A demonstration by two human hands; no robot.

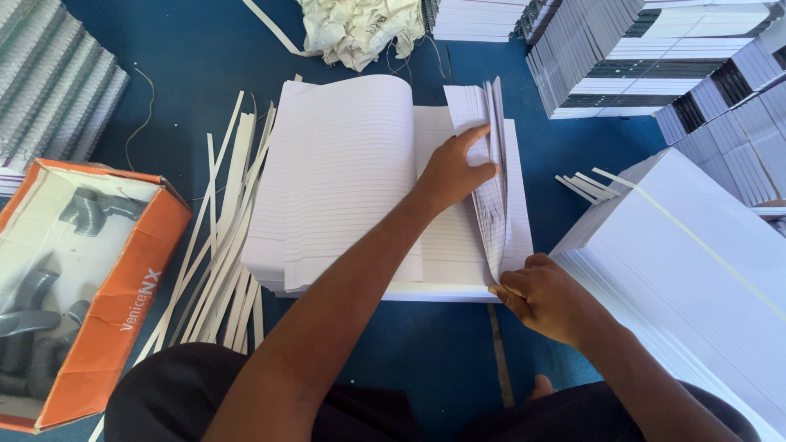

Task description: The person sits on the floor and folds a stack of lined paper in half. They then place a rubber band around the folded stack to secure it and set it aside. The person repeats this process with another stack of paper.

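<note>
A thick stack of white ruled paper sheets (344, 172) lies on the blue floor in front of me. A bunch of sheets (494, 188) stands lifted on edge at the stack's right side. My left hand (452, 173) reaches across the stack, its fingers pressed flat against the lifted sheets near their top. My right hand (544, 299) pinches the near bottom corner of those same sheets. To the left, a sheaf of the ruled sheets curls over the stack.
Long white paper strips (225, 245) lie fanned at the stack's left. An orange cardboard box (123, 295) sits at far left. Another ruled paper pile (688, 270) is at right, stacked notebooks (647, 57) behind it, crumpled paper (360, 29) at top.
</note>
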